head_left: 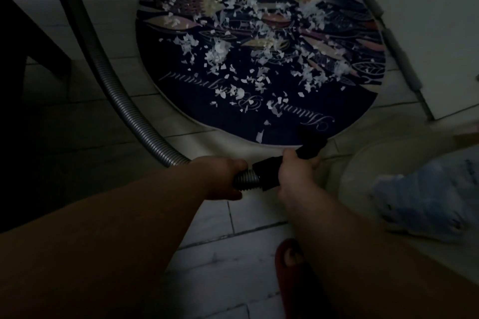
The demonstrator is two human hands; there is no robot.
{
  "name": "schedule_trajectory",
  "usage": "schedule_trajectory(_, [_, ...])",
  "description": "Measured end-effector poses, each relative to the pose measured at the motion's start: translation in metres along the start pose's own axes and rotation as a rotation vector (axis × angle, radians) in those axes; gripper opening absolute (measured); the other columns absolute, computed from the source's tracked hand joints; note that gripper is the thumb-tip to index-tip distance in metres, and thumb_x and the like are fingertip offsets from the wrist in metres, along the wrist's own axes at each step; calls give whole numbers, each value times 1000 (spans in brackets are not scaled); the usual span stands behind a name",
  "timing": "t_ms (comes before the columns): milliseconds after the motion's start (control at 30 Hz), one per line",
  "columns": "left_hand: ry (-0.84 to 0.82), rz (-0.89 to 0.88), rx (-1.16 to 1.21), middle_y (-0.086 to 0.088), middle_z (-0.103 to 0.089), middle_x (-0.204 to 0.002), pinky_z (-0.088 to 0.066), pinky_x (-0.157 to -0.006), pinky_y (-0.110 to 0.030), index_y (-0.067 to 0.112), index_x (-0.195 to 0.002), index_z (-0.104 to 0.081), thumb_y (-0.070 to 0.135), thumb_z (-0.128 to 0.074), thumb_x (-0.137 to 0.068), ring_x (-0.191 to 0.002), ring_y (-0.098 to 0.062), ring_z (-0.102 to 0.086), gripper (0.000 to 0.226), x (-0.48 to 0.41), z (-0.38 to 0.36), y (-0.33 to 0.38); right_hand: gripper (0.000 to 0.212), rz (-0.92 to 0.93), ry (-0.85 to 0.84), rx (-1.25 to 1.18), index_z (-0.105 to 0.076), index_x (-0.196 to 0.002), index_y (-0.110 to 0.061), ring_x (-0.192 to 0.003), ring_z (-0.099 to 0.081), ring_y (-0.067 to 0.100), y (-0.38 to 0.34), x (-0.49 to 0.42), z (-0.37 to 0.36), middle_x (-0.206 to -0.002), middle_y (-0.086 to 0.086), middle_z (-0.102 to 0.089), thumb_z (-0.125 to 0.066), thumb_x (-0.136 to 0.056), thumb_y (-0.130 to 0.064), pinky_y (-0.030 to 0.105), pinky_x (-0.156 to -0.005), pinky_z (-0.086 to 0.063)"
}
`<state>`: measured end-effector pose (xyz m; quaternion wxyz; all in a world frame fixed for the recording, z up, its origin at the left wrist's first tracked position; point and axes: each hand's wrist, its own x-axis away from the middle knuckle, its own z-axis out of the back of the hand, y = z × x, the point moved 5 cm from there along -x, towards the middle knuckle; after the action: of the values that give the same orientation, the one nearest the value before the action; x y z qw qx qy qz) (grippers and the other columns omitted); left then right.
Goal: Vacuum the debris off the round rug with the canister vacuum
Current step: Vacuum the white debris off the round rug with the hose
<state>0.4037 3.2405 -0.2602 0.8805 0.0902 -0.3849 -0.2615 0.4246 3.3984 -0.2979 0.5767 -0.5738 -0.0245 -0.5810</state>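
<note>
the round rug (181, 93) lies on the pale tiled floor (228, 248) at 12 o'clock in the view, dark with a leaf pattern and script lettering. white debris (217, 52) is strewn over most of it, thickest from the middle toward 1 o'clock and thinning to a few scraps near the rug's 6 o'clock edge. the grey ribbed hose (103, 70) comes down from 11 o'clock, curves over the floor just beside the rug's 8 o'clock edge and runs into the hands. the left hand (225, 179) is wrapped round the hose right behind the black cuff (267, 173). the right hand (295, 173) is curled round the black nozzle tube (311, 147) just ahead of it, so the hands sit close together. the tube's dark tip is at the rug's 5 o'clock rim; whether it touches the pile i cannot tell in this dim light. a foot in a red slipper (293, 267) stands on the tiles at 6 o'clock. a crumpled blue and white bag (425, 204) lies at 4 o'clock, and a white panel (427, 21) stands along the rug's 3 o'clock side.
</note>
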Motion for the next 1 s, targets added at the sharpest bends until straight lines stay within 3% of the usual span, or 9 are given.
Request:
schedule_trajectory(200, [-43, 49, -15, 0, -59, -117, -48, -85, -33, 31, -129, -37, 43, -59, -86, -104, -20, -56, 50, 38, -2, -24, 80, -89, -99, -50, -2, -154, -37, -115, -54, 34, 19, 47, -14, -142, 12, -46, -54, -95, -23, 55, -102, -45])
schedule_trajectory(467, [-84, 148, -13, 2, -55, -126, -47, -92, -31, 33, -133, -37, 41, -59, -87, -113, -18, -55, 52, 89, 5, -69, 77, -115, -201, -18, 1, -155, -31, -119, -52, 36, 35, 103, -55, -145, 15, -43, -51, -98, -25, 51, -102, -44])
schedule_trajectory(667, [-19, 106, -14, 2, -57, -123, -49, -90, -33, 32, -131, -37, 44, -58, -87, -109, -18, -56, 50, 78, 7, -60, 74, -96, -201, -47, -7, -155, -35, -102, -51, 27, 20, 94, -44, -142, 12, -46, -52, -98, -24, 47, -97, -47])
schedule_trajectory(833, [40, 71, -21, 2, -59, -117, -46, -82, -31, 31, -129, -37, 45, -58, -87, -105, -19, -56, 49, 43, 20, -34, 72, -71, -160, -88, -13, -154, -37, -112, -55, 31, -6, 62, -30, -142, 11, -47, -55, -96, -25, 53, -100, -47])
schedule_trajectory(1000, [29, 88, 9, 3, -59, -119, -45, -84, -30, 31, -130, -37, 44, -58, -87, -107, -18, -56, 49, 30, 26, -24, 79, -95, -164, -44, -5, -155, -37, -115, -54, 35, -17, 48, -27, -143, 13, -45, -56, -95, -27, 55, -100, -47])
